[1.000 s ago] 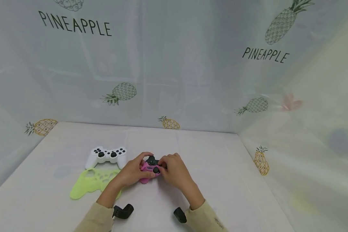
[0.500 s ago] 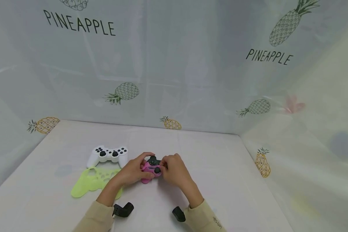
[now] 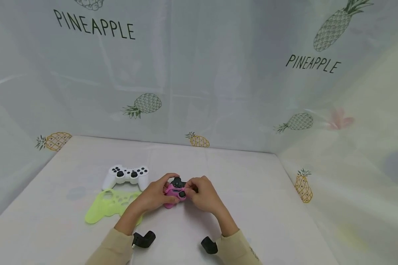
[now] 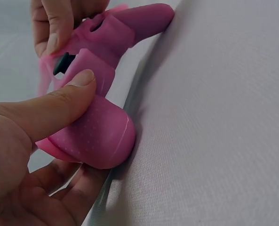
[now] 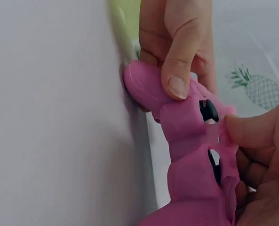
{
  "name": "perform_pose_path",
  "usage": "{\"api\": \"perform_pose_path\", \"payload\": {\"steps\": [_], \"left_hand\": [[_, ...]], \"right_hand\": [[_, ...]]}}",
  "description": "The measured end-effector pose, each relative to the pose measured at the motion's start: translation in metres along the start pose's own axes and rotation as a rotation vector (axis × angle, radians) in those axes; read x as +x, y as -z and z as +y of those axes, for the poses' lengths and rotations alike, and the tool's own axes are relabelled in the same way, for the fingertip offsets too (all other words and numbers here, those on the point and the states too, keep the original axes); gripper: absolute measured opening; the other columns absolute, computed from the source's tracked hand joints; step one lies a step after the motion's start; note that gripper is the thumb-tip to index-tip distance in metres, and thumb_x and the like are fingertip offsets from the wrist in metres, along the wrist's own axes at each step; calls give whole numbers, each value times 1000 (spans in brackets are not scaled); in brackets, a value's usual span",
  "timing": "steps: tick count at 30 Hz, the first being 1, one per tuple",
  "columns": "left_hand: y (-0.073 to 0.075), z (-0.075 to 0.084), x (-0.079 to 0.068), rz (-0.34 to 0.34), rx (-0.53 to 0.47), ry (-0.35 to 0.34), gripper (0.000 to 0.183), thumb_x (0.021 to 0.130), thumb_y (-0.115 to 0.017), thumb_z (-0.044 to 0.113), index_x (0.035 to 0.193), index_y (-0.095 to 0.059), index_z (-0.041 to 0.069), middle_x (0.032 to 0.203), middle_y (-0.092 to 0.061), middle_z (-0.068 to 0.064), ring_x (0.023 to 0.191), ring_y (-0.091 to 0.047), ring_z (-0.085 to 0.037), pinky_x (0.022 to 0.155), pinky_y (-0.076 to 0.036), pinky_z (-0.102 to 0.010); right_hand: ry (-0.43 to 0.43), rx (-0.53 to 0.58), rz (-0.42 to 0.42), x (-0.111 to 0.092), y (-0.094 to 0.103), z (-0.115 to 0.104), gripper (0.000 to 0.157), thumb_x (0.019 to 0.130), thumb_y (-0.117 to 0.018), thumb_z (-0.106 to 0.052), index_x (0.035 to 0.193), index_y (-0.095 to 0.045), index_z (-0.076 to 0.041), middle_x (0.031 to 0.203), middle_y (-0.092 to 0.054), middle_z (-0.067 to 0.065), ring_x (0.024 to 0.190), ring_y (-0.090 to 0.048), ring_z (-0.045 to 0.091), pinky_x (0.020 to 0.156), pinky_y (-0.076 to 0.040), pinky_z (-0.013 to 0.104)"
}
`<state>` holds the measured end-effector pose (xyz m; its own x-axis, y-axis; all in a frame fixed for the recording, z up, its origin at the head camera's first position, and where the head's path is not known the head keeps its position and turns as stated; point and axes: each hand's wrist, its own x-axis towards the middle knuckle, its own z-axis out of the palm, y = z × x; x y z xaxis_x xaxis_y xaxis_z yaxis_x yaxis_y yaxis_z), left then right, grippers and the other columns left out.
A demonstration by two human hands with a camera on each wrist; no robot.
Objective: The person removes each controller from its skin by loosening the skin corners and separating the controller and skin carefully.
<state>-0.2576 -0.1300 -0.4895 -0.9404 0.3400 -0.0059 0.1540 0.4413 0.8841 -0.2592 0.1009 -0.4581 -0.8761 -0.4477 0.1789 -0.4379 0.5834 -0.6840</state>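
Note:
A black game controller (image 3: 177, 182) sits partly inside a pink silicone cover (image 4: 94, 134). In the head view its dark top shows at the far side, with pink around the near part. My left hand (image 3: 155, 194) grips the controller's left end, thumb over the pink cover and fingers beneath. With my right hand (image 3: 203, 194) I pinch the cover's edge between thumb and curled fingers. The right wrist view shows the right thumb (image 5: 252, 129) on the thin pink edge, beside openings where black parts show through. The cover's handle ends are close to the table.
To the left lies a white game controller (image 3: 127, 176), upright on the white table (image 3: 245, 191). A flat lime-green silicone cover (image 3: 99, 209) lies in front of it, partly behind my left forearm. A pineapple-print curtain (image 3: 219, 73) hangs behind the table.
The head view has shifted slightly, so everything appears a little further right. Both hands keep their hold on the pink-covered controller; the right fingers move only slightly at the cover's edge.

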Motion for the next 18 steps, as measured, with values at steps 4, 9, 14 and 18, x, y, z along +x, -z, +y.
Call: {"api": "perform_pose_path", "payload": {"steps": [4, 9, 14, 18], "left_hand": [[0, 1, 1, -3, 3, 5, 79, 83, -93, 24, 151, -52, 22, 103, -66, -6, 86, -64, -18, 77, -52, -37], [0, 2, 1, 5, 17, 21, 80, 82, -93, 23, 151, -52, 24, 106, -68, -6, 88, -65, -17, 79, -53, -37], [1, 0, 1, 16, 21, 41, 80, 81, -94, 24, 150, -53, 27, 109, -69, -6, 89, -66, -17, 80, -53, -37], [0, -1, 1, 7, 12, 38, 81, 82, -94, 24, 151, -52, 26, 109, -68, -6, 86, -67, -17, 78, -54, -36]], "right_hand": [[4, 20, 11, -3, 0, 4, 13, 98, -74, -9, 89, -73, -18, 75, -57, -9, 86, -48, 16, 74, -40, 31], [46, 18, 13, -6, 0, 7, 13, 98, -76, -11, 89, -73, -19, 79, -58, -10, 88, -49, 18, 75, -41, 30], [86, -7, 3, -9, -1, 11, 14, 98, -77, -12, 89, -73, -22, 82, -60, -13, 92, -49, 15, 76, -43, 29], [119, -27, -9, -12, -1, 14, 16, 97, -77, -12, 88, -72, -25, 84, -61, -15, 94, -49, 12, 79, -43, 28]]}}
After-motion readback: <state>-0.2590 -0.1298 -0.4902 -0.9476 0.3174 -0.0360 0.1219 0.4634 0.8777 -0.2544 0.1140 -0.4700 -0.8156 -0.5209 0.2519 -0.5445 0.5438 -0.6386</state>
